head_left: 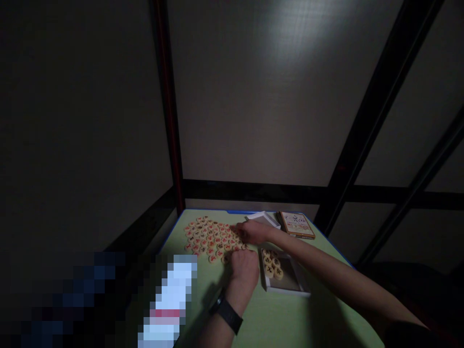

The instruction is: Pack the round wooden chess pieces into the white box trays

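Note:
Many round wooden Chinese chess pieces, with red and dark characters, lie spread over the left part of the green table. At their near right edge is my left hand, wearing a dark watch; its fingers are curled and their tips are hidden. My right hand reaches over the far right edge of the spread, fingers bent down among the pieces. What either hand grips is too small or hidden to make out. Right of my left hand is a shallow white box with several dark-marked pieces along its left side.
A white box lid or tray sits behind my right wrist. Beside it lies a printed flat box near the far right corner. The green table has a blue edge and meets a panelled wall. A blurred-out patch covers the lower left.

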`<state>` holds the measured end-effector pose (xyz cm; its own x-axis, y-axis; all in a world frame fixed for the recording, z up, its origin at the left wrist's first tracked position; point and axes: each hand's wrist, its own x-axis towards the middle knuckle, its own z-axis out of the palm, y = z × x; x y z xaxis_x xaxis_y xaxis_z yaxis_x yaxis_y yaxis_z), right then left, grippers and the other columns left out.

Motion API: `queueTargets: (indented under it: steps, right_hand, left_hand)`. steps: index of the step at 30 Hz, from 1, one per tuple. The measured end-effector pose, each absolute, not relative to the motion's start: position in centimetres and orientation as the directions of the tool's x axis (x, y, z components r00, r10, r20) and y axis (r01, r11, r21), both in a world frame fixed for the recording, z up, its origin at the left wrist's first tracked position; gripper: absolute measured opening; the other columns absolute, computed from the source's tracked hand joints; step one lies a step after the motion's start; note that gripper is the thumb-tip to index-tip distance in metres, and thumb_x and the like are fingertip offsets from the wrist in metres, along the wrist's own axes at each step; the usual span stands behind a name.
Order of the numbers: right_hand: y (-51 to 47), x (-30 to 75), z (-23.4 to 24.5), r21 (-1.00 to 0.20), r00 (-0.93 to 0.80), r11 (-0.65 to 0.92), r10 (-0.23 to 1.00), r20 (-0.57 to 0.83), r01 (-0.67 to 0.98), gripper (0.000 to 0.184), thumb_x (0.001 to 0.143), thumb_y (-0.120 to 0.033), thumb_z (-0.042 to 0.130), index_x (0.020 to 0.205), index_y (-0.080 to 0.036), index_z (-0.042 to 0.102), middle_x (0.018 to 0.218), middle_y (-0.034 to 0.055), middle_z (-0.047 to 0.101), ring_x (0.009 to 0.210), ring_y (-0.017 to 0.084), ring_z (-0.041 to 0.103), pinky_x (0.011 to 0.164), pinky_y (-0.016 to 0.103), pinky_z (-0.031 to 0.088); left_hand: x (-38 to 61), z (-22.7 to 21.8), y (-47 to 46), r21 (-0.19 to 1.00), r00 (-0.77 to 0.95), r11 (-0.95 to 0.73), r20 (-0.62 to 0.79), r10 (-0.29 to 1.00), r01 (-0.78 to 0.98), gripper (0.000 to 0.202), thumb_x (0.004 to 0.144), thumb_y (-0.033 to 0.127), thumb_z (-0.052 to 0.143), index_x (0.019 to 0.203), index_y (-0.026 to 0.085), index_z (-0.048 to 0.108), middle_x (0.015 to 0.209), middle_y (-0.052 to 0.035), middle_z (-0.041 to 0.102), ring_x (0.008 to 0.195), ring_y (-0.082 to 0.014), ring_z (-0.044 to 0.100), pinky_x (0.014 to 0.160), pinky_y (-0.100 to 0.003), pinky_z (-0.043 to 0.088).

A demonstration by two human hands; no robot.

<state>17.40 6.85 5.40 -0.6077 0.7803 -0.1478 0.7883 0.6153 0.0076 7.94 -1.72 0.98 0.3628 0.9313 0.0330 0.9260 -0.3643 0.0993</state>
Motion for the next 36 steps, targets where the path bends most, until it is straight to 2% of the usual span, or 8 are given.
queueTargets:
  steps: [11,18,27,36]
  right_hand:
    - [6.7,17.9,6.1,0.051,-0.585,0.6,0.794,-0.166,0.799,0.029,0.084,-0.015,0.052,0.111,-0.016,0.062,0.1,0.011,0.072,0.084,0.021,0.065,0.068,0.024,0.042]
    - [7.2,18.6,6.4,0.089,-0.606,0.637,0.761,-0.23,0.766,0.028,0.083,-0.011,0.053,0.103,-0.017,0.071,0.1,0.0101,0.072,0.092,0.021,0.064,0.077,0.025,0.042]
    - [7.2,18.9,6.4,0.098,-0.588,0.624,0.77,-0.248,0.775,0.026,0.079,-0.009,0.055,0.094,-0.018,0.074,0.094,0.0077,0.074,0.084,0.019,0.065,0.071,0.025,0.041]
    - [7.4,18.4,6.1,0.074,-0.577,0.608,0.78,-0.242,0.791,0.024,0.08,-0.016,0.059,0.099,-0.017,0.073,0.094,0.0079,0.075,0.082,0.019,0.067,0.068,0.024,0.042]
  left_hand:
    - [8.0,1.3,-2.1,0.102,0.356,-0.357,0.028,0.934,0.928,0.033,0.089,0.003,0.038,0.095,0.007,0.07,0.091,-0.0213,0.072,0.094,-0.0285,0.069,0.075,-0.037,0.049]
    - [8.0,1.5,-1.9,0.121,0.364,-0.36,-0.004,0.932,0.925,0.036,0.088,0.001,0.037,0.097,0.007,0.071,0.093,-0.0204,0.073,0.094,-0.0282,0.07,0.075,-0.037,0.052]
    - [8.0,1.3,-1.9,0.117,0.362,-0.36,0.001,0.932,0.925,0.035,0.089,0.001,0.037,0.094,0.007,0.072,0.091,-0.0211,0.072,0.095,-0.0281,0.07,0.075,-0.038,0.052]
    - [7.9,1.2,-1.9,0.11,0.377,-0.375,-0.002,0.926,0.921,0.034,0.089,0.003,0.037,0.096,0.006,0.07,0.092,-0.0213,0.072,0.096,-0.0284,0.069,0.077,-0.038,0.051]
